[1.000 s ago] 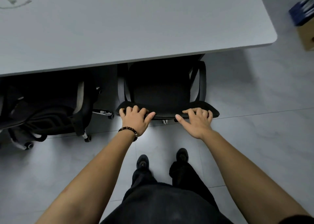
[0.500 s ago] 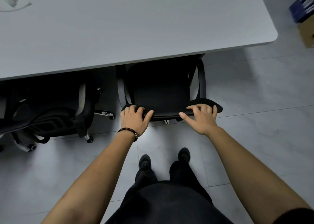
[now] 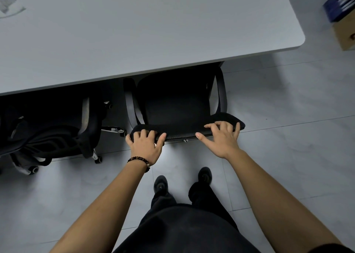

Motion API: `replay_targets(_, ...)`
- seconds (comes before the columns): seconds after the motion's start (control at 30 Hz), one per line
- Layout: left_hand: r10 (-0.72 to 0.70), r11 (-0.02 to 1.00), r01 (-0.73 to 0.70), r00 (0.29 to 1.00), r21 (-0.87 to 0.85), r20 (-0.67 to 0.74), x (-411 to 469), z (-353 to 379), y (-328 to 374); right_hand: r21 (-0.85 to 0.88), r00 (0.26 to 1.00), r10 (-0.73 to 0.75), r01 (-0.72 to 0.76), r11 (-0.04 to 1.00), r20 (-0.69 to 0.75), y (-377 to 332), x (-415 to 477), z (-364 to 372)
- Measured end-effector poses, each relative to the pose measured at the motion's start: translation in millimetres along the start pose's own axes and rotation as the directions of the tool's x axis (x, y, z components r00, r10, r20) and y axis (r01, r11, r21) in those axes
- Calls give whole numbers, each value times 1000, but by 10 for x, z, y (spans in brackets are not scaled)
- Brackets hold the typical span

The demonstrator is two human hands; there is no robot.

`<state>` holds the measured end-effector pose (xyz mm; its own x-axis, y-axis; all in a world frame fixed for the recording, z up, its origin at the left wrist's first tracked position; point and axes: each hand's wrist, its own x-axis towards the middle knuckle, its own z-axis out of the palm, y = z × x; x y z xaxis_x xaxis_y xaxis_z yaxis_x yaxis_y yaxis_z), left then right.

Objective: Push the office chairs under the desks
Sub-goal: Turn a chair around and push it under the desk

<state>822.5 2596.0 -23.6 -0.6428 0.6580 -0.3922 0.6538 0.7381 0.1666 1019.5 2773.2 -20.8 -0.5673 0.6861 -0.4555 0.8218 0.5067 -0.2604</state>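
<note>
Chair — black, mesh-backed, dark flat seat, two looped armrests. It stands just beyond the grips. The front of the seat is tucked under the surface edge, while the rest of the seat and the backrest are out over the floor. It looks slightly askew, with the backrest end by the right grip lying farther off than the end by the left.

Left grip: fingers curled over the backrest's top edge, thumb spread along its near face, holding it. Right grip: fingers hooked over the same edge toward its other end, thumb stretched out sideways.

Step in hand, as I read it: the push-in of this chair, partway done. The next move calls for an even shove straight ahead from both grips, with a touch more on the left to square it up. Watch the armrests at the surface edge — clearance underneath cannot be judged from here.

Left of the left grip, a second chair sits deep in shadow under the surface, its back and castors showing.
</note>
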Motion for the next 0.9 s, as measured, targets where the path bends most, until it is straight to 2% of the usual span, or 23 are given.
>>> replay_targets(0.1,13,996,-16,999,-83,-40,-25,13,-13,0,999,-8,8,1000,-37,11,-17,16)
replay_targets(0.17,23,974,-35,998,-225,-59,-37,-39,-47,34,998,7,-5,999,-70,-4,-29,29)
replay_targets(0.23,35,918,-62,996,-391,-77,-91,-133,-118,131,995,47,-35,991,-91,-25,-70,19)
replay_targets(0.33,13,841,-79,992,-535,-127,-262,-296,-230,263,997,44,-24,964,-71,-44,-233,-45)
replay_targets(0.4,-31,763,-58,992,-644,-126,-463,-405,-301,407,997,62,-37,913,-49,-83,-497,-97)
replay_targets(0.47,-68,692,-32,992,-721,-109,-700,-468,-394,551,989,132,-74,832,-66,-113,-844,-92)
replay_targets(0.53,-94,655,-24,989,-755,-113,-926,-484,-506,625,970,221,-111,773,-101,-126,-1211,-25)
replay_targets(0.7,-23,595,-54,996,-802,-84,-1141,-542,-534,763,862,479,-196,616,-165,-65,-2061,122)
replay_targets(0.8,129,587,-132,989,-799,-69,-972,-680,-202,825,757,604,-160,543,-251,111,-2406,-14)
replay_targets(0.9,300,571,-266,948,-776,-105,-702,-880,354,854,629,700,-106,510,-339,374,-2660,-251)
